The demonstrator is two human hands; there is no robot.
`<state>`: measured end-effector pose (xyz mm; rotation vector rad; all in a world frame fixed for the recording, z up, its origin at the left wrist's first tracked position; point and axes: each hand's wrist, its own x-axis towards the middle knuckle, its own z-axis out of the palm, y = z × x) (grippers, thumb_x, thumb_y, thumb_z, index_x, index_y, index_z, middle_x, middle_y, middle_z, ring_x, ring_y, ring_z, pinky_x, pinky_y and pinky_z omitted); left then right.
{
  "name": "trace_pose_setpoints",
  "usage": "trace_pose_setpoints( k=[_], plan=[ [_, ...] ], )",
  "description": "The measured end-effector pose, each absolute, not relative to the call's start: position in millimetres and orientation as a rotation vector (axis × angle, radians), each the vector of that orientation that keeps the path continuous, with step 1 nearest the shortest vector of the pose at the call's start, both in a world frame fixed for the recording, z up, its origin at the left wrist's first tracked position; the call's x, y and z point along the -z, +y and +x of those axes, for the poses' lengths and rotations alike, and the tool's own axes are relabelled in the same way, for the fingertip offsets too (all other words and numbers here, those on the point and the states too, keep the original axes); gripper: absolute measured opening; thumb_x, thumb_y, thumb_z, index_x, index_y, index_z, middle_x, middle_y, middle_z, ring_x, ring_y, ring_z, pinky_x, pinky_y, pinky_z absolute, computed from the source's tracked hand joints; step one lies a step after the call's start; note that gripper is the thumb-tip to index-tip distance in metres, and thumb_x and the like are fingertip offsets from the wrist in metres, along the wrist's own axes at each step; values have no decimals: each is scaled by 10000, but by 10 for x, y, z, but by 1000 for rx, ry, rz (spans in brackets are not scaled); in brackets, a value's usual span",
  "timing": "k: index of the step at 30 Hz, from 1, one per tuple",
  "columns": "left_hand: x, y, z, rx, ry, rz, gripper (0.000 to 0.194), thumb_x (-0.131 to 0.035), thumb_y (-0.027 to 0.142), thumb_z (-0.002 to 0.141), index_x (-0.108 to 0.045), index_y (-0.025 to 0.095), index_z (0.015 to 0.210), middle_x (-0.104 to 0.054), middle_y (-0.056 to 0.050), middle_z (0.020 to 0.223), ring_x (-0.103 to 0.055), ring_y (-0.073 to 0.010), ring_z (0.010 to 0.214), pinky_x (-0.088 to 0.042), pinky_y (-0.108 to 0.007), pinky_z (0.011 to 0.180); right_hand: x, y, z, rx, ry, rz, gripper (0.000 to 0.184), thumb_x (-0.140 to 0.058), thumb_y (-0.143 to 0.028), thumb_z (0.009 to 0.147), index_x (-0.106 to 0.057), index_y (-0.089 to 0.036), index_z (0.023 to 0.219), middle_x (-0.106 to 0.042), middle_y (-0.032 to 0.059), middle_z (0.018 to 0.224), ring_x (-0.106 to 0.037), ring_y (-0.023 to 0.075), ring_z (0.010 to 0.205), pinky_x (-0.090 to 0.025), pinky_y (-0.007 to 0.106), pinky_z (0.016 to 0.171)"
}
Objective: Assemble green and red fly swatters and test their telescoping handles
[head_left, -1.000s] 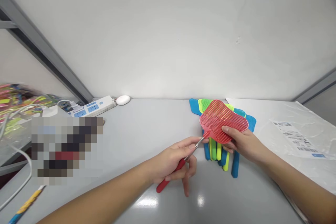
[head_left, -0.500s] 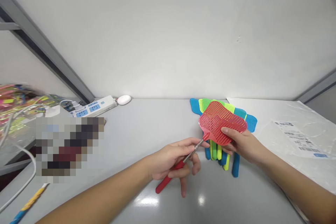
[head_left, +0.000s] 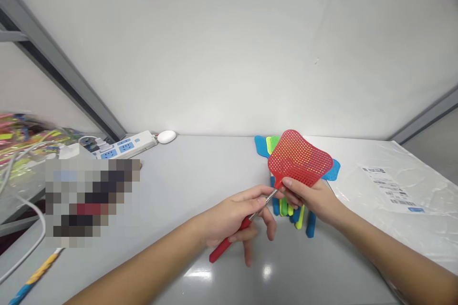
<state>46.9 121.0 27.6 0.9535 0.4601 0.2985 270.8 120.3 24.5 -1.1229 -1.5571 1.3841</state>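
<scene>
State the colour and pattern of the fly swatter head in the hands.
The plastic fly swatter head is red, a grid of small holes, clear in the head view.

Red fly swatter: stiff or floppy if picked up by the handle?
The red fly swatter looks light for its size, since its plastic head is mostly mesh holes. The thin metal shaft will probably flex a little, so the head may wobble if held by the red handle. Its flat head should keep it from rolling.

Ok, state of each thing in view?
Red plastic fly swatter: lifted, held in both hands.
Left hand: closed around its metal shaft.
Right hand: pinching its mesh head.
Blue and green fly swatters: piled, overlapping.
Power strip: plugs in left end.
</scene>
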Motion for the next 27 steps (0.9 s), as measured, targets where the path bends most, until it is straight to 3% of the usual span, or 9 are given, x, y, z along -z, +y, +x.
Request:
trace_pose_setpoints(
  k=[5,9,27],
  plan=[
    [-333,1196,501,-365,468,1001,342,-376,342,999,-450,278,1327,-633,40,781,-236,3,321,-551,-262,482,-275,1251,2721,-1523,-1446,-954,389,-538,-421,928,-512,-198,611,-370,-59,505,-387,104,479,-367,261,499],
    [-292,1232,537,-409,463,990,348,-341,345,1010,-438,274,1337,-622,49,737,-229,4,311,-557,-266,498,-209,1262,2717,-1547,-1351,-942,359,-527,-441,931,-584,-183,688,-394,-60,491,-395,104,464,-379,256,482],
    [-283,1125,596,-398,406,943,331,-348,371,1003,-452,271,1301,-626,42,770,-205,12,310,-526,-230,417,-185,1112,2648,-1728,-1070,-908,373,-519,-467,926,-621,-181,708,-560,-18,459,-500,119,431,-498,266,496]
  ],
)
